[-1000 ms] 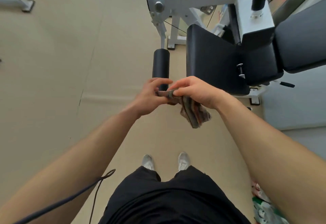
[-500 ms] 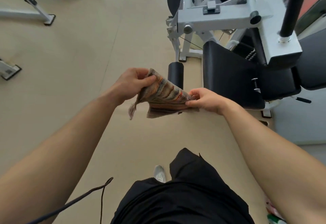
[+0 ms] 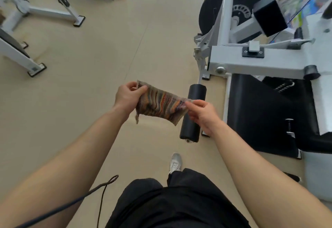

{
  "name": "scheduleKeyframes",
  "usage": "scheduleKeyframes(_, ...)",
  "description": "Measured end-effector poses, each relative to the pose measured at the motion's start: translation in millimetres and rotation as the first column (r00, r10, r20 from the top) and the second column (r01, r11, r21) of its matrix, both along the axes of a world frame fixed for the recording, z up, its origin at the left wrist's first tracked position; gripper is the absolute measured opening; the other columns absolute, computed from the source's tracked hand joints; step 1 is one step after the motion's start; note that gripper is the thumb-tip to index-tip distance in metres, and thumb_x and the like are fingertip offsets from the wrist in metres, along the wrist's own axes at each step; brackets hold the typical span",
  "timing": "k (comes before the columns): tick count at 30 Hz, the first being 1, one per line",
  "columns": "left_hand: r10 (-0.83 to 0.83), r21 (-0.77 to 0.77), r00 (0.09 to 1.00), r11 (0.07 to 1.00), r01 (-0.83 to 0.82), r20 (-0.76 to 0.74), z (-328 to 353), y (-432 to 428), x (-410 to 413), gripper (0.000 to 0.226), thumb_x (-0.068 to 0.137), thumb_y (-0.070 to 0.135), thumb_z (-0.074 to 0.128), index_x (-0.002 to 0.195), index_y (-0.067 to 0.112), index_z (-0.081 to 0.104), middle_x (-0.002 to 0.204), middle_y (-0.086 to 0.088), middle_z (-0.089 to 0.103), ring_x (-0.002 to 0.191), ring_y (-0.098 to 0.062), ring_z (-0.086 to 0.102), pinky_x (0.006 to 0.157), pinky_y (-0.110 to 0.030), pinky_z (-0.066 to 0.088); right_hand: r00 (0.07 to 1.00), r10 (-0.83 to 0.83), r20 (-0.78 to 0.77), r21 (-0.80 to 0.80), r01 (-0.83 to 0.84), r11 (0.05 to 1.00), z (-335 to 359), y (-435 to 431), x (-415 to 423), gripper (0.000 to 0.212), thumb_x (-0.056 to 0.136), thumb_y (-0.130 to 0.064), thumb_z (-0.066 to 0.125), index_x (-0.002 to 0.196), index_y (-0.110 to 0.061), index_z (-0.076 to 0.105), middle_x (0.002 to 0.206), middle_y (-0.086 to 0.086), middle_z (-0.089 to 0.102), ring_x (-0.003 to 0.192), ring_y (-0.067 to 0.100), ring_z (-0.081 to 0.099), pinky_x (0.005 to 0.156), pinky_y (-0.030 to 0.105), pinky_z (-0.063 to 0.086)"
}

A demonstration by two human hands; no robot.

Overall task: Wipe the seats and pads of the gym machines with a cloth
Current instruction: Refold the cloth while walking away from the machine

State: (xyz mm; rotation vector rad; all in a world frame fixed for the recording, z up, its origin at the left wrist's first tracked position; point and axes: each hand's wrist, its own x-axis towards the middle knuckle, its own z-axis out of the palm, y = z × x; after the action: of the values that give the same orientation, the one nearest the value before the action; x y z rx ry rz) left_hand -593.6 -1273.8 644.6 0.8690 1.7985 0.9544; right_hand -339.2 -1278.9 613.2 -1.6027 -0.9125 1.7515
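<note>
A striped multicoloured cloth is stretched flat in the air between both hands. My left hand pinches its left edge and my right hand pinches its right edge. Just behind the right hand lies a black roller pad of a white gym machine. The machine's black seat pad spreads to the right of the roller. A smaller black pad sits higher up on the machine.
Beige floor stretches ahead and to the left. White frames and feet of other machines stand at the far left. A dark cord hangs by my left arm. My shoe is below the roller.
The cloth went from bunched between both hands to pulled out flat. The view lifted and shifted, so more of the machine and floor shows and the roller now sits behind the right hand.
</note>
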Motion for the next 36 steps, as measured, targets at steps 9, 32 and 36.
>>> scheduleKeyframes(9, -0.161, 0.028, 0.979, 0.986, 0.166, -0.123, -10, 80, 26, 0.017, 0.086, 0.027, 0.076, 0.098, 0.015, 0.073, 0.086, -0.002, 0.074, 0.075, -0.018, 0.070, 0.063, -0.032, 0.059, 0.991, 0.025, -0.132, 0.038, -0.021, 0.999, 21, 96, -71, 0.013, 0.092, -0.013, 0.071, 0.104, -0.017, 0.072, 0.098, 0.004, 0.076, 0.092, 0.016, 0.073, 0.074, 0.027, 0.059)
scheduleKeyframes(32, -0.402, -0.036, 0.889, 0.914, 0.404, -0.220, 1, 384, -173, 0.029, 0.083, 0.024, 0.074, 0.107, 0.029, 0.060, 0.105, 0.006, 0.067, 0.096, -0.016, 0.068, 0.083, -0.037, 0.057, 0.979, 0.120, 0.164, 0.267, -0.161, 0.950, 47, 399, -228, 0.009, 0.094, -0.007, 0.063, 0.103, -0.005, 0.062, 0.088, -0.001, 0.063, 0.083, 0.005, 0.061, 0.082, 0.024, 0.048)
scheduleKeyframes(36, -0.499, -0.087, 0.833, 0.866, 0.493, -0.240, -11, 448, -189, 0.086, 0.074, 0.035, 0.086, 0.144, 0.042, 0.037, 0.137, 0.001, 0.044, 0.124, -0.018, 0.049, 0.102, -0.038, 0.046, 0.988, 0.129, 0.090, 0.244, -0.147, 0.959, 53, 457, -224, 0.007, 0.095, -0.005, 0.059, 0.097, -0.011, 0.058, 0.087, -0.003, 0.065, 0.091, 0.014, 0.062, 0.095, 0.040, 0.049)
